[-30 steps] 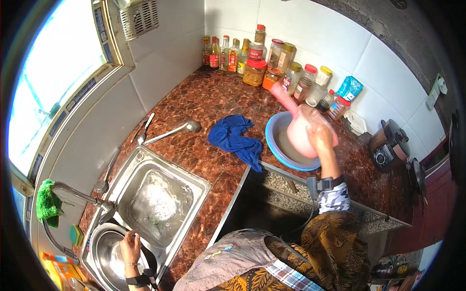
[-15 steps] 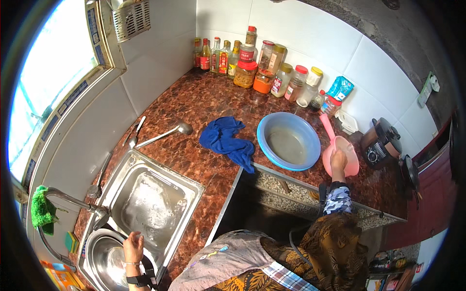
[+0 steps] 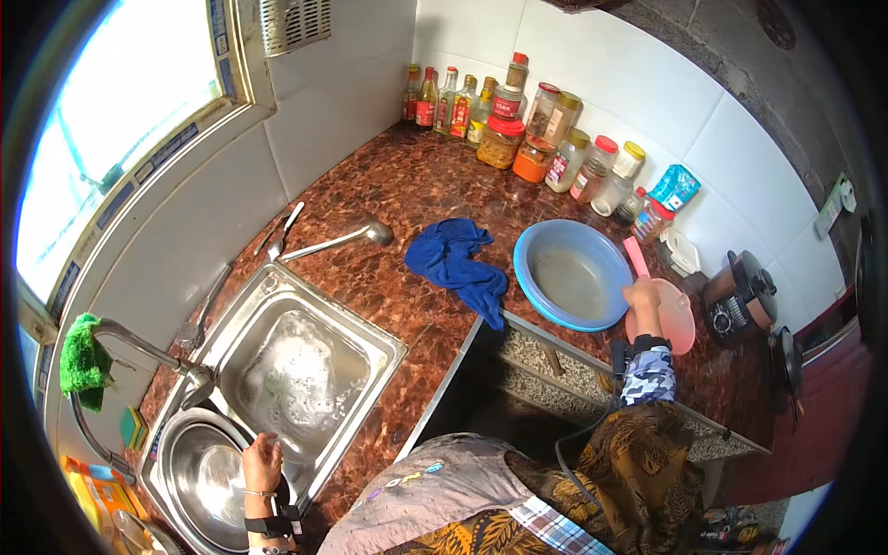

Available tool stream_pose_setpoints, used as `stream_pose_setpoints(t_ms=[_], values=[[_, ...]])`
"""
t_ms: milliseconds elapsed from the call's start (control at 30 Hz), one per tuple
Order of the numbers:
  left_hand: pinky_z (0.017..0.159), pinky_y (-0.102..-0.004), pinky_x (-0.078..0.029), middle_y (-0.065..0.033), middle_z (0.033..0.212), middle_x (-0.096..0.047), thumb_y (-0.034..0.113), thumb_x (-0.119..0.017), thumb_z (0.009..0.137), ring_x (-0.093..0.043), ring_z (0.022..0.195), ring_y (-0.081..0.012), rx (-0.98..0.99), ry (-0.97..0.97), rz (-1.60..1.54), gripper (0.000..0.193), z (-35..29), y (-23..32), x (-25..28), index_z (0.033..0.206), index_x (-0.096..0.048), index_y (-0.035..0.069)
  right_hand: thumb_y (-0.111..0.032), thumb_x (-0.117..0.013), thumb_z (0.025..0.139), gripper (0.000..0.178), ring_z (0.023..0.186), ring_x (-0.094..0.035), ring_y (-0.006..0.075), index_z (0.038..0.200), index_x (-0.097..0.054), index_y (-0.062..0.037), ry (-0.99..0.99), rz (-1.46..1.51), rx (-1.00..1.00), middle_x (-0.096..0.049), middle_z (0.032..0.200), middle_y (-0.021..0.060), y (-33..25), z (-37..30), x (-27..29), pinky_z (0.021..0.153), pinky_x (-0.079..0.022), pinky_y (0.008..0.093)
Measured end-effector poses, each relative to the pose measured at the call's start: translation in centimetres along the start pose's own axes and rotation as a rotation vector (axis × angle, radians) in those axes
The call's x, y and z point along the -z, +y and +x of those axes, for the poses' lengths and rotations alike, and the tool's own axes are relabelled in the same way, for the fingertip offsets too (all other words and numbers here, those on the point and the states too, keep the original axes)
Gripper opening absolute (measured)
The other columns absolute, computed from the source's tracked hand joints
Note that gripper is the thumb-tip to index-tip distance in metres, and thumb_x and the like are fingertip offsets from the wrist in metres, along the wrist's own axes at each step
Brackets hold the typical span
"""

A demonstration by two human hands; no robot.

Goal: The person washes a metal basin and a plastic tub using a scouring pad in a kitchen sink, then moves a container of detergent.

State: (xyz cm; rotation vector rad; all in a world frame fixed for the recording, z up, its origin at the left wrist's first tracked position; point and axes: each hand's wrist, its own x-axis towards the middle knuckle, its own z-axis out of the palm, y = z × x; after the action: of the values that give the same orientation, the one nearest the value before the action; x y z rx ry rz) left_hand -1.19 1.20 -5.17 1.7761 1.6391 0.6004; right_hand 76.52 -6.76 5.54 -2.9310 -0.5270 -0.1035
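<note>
My right hand (image 3: 642,301) is closed round the handle of a pink plastic water dipper (image 3: 673,324), to the right of a blue basin (image 3: 529,289). The basin looks to hold some cloudy water. At the lower left, my left hand (image 3: 262,464) hovers by the right rim of a steel bowl (image 3: 176,474), fingers loosely curled with nothing visible in them. That bowl sits at the near end of the steel sink (image 3: 379,363). Suds and water lie on the sink's bottom.
A blue cloth (image 3: 455,264) lies left of the basin. Beyond the sink are a ladle (image 3: 377,233) and other utensils. Bottles and jars (image 3: 500,143) line the back wall, with a dark cooker (image 3: 740,296) at right. A faucet (image 3: 139,344) carries a green scrubber (image 3: 83,365).
My right hand has shifted from the dipper's bowl to its handle, and the dipper has turned slightly. The view has swung a little left. My left hand stays by the steel bowl, fingers more curled.
</note>
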Motion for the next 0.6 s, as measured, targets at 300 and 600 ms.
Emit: stream_pose_setpoints(t_ms=[300, 600], values=[[0.052, -0.0296, -0.045, -0.0104, 0.059, -0.06, 0.012, -0.059, 0.086, -0.058, 0.051, -0.0165, -0.027, 0.013, -0.004, 0.016, -0.9, 0.8, -0.2, 0.097, -0.061, 0.0, -0.027, -0.057, 0.077, 0.043, 0.089, -0.066, 0.0367, 0.097, -0.063, 0.011, 0.132, 0.235, 0.277, -0.065, 0.092, 0.0296, -0.7, 7.0, 3.2, 0.077, -0.051, 0.0431], [0.054, -0.0262, -0.053, -0.0057, 0.077, -0.061, 0.011, -0.06, 0.089, -0.061, 0.067, -0.0124, 0.151, -0.245, -0.631, 0.033, -0.1, 4.8, -0.6, 0.12, -0.054, 0.001, -0.01, -0.05, 0.091, 0.017, 0.074, -0.068, 0.0229, 0.103, -0.046, 0.0003, -0.281, 1.119, 0.545, -0.066, 0.091, 0.0197, -14.4, -3.0, 8.3, 0.058, -0.055, 0.0328]])
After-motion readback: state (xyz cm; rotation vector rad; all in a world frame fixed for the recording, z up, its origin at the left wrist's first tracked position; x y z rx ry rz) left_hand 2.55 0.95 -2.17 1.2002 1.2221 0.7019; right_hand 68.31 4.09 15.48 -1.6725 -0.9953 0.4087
